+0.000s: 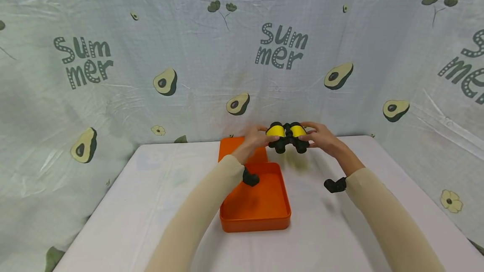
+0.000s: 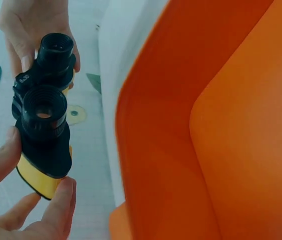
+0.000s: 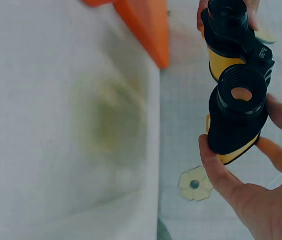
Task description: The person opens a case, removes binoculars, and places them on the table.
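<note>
Black and yellow binoculars (image 1: 289, 137) are held up over the far part of the table, eyepieces facing back toward the person. My left hand (image 1: 256, 138) grips the left barrel, thumb on one side and fingers on the other, as the left wrist view shows with the eyepiece (image 2: 44, 112) close by. On the other barrel, my right hand (image 1: 319, 137) pinches the yellow side between thumb and fingers; its fingers (image 3: 220, 172) curve round the black and yellow housing (image 3: 235, 125). Below the left forearm sits an open orange box (image 1: 261, 224), its lid (image 1: 228, 148) folded back behind it.
The white table (image 1: 170, 188) ends at the back against a hanging cloth (image 1: 211, 53) printed with avocados and lettering. Black wrist mounts (image 1: 335, 185) stick out from the cuffs. The box wall (image 2: 150, 115) stands near the left wrist.
</note>
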A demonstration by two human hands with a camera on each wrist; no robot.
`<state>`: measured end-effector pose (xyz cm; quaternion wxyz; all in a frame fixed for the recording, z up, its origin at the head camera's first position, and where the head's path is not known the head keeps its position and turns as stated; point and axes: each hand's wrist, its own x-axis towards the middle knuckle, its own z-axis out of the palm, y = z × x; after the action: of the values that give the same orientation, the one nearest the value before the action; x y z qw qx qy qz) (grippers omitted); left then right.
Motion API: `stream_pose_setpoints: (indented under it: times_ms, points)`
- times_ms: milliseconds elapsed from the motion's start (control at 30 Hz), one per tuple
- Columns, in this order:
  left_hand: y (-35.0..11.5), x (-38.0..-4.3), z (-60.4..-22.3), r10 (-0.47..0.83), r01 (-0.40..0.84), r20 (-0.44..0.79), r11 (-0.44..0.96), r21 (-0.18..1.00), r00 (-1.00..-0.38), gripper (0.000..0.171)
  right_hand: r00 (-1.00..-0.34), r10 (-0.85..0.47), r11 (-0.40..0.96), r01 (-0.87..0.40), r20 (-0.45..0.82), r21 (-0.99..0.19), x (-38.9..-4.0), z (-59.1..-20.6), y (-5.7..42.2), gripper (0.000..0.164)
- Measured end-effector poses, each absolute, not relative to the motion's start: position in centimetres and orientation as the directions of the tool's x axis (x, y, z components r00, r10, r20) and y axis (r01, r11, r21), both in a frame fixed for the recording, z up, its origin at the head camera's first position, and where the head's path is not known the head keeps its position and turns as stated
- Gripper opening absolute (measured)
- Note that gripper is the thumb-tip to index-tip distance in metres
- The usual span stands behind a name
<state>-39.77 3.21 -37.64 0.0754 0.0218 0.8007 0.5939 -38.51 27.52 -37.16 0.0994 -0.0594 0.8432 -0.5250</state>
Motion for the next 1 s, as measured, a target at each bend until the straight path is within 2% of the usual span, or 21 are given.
stream_pose_setpoints:
  times_ms: [200,500,800,1000]
  points:
    - [4.2,-39.7,-38.6,0.128,-0.078,-0.112,0.246,0.966,-0.986,0.054,-0.968,-0.194,0.397,0.069,-0.157,-0.915,-39.3,-38.9,28.4,0.077]
    - [5.2,-40.2,-39.9,0.115,-0.148,-0.208,0.390,0.909,-0.971,0.050,-0.970,-0.190,0.413,0.062,-0.152,-0.909,-40.0,-40.8,28.6,0.077]
    - [5.2,-40.8,-40.6,0.141,-0.183,-0.262,0.416,0.891,-0.955,0.042,-0.976,-0.137,0.444,0.090,-0.167,-0.891,-40.6,-42.2,28.7,0.076]
    - [5.4,-40.9,-41.0,0.160,-0.180,-0.271,0.429,0.885,-0.949,0.044,-0.974,-0.125,0.453,0.113,-0.189,-0.884,-40.4,-42.7,28.8,0.075]
